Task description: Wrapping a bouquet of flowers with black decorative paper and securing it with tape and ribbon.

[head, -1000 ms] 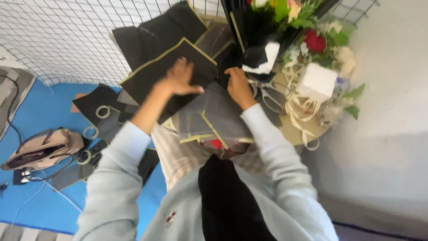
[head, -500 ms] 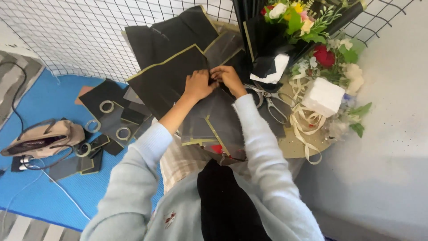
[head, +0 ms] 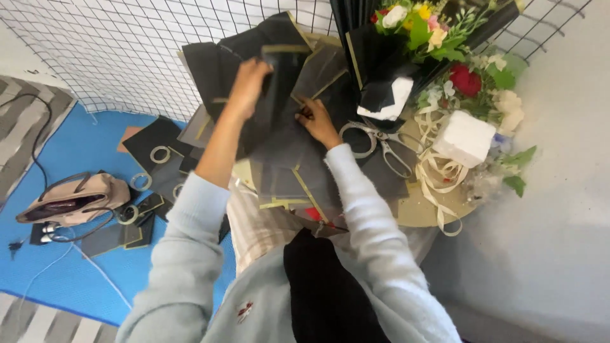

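Note:
My left hand is raised and grips the upper edge of a black wrapping sheet with a gold border, lifting it off the pile. My right hand pinches the same sheet lower down, near its right edge. Under the hands lie several more black gold-edged sheets stacked on a small round table. Both arms wear pale grey sleeves.
Scissors, cream ribbon and a white foam block lie right of the sheets. A black-wrapped bouquet stands behind. On the blue mat lie a beige handbag, tape rolls and more sheets. A wire grid stands behind.
My left hand has risen and lifted a sheet by its top edge. My right hand stayed on the sheet. The camera shifted so the table sits a little lower in view.

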